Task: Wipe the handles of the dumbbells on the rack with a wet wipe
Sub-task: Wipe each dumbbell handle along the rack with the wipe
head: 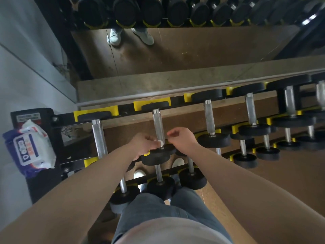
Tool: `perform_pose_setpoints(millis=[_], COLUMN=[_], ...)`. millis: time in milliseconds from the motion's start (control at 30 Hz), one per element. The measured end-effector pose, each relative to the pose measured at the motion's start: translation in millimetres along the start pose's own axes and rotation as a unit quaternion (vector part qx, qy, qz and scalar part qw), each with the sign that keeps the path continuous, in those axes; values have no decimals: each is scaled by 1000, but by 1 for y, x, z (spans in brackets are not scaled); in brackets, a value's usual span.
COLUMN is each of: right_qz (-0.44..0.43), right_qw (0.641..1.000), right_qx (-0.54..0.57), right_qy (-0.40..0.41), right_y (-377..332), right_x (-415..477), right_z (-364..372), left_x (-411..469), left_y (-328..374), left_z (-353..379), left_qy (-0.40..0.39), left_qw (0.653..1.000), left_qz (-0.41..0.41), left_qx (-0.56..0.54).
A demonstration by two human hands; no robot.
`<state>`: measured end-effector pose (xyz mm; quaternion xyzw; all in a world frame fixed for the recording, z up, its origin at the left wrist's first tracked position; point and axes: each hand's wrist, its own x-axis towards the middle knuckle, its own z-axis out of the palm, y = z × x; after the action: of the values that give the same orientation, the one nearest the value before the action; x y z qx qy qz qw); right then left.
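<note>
At the near end of the second top-tier handle point(158, 125) from the left, the left hand point(143, 144) pinches a small bunched wet wipe point(160, 142) against the metal, just above the collar where the bar meets the black weight head point(156, 156). The right hand point(182, 138) hovers just beside the same bar on the other side, fingers loosely curled, with nothing visible in it; the two hands are near each other but apart. Most of this bar looks yet to be covered. The wipe shows as only a little wad, so I judge the main risk is that it slips from the pinch and drops through the open rack point(125, 109) to the lower tiers or the floor. Knurling could also snag and tear it. A one-sided stroke would leave the underside untouched, and pressing hard might roll the dumbbell in its yellow cradle. The pack of wipes point(29, 148) sits on the rack's left end.
</note>
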<state>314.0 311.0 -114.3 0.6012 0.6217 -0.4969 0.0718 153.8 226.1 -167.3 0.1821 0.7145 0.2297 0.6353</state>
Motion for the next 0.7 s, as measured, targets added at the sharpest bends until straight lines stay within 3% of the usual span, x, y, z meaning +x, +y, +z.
perform_pose_setpoints(millis=[167,333,400,500,600,700], right_qz=[-7,-9,-6,7,25,37], right_qw=[1000,1000,1000,1000,1000,999], right_qx=[16,26,21,8,-6,-11], right_qy=[0,5,3,-1,1,-7], right_y=[-2,-4,-4,-2,-2,-2], right_x=[2,3,2,0,1,3], right_z=[-2,-1,0,2,4,4], left_x=[-3,10,14,14,9,14], left_y=[22,27,26,20,18,22], left_z=[4,0,0,1,0,-2], left_qy=[22,69,74,56,25,-5], left_qw=[963,921,950,997,979,987], left_qz=[-22,-23,-16,29,70,38], left_qx=[-267,-383,-302,-43,189,157])
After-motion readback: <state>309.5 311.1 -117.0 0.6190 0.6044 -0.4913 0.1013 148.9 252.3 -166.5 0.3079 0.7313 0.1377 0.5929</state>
